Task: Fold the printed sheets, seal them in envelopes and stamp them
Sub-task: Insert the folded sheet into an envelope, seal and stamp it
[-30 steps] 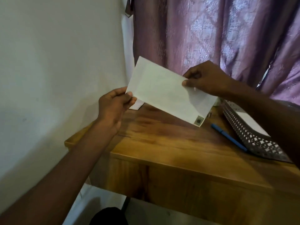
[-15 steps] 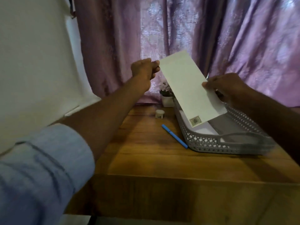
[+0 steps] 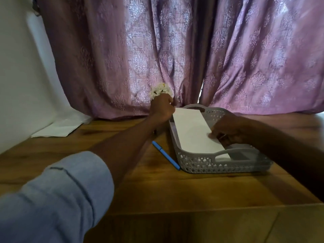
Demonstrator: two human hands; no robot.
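Both hands pinch the envelope (image 3: 192, 132) over the tray (image 3: 219, 165): left hand (image 3: 162, 109) at 11 o'clock, right hand (image 3: 226, 130) at 3.

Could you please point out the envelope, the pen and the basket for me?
envelope (image 3: 192, 132), head view, middle of its white face.
pen (image 3: 165, 155), head view, middle of its blue barrel.
basket (image 3: 206, 163), head view, near perforated wall.
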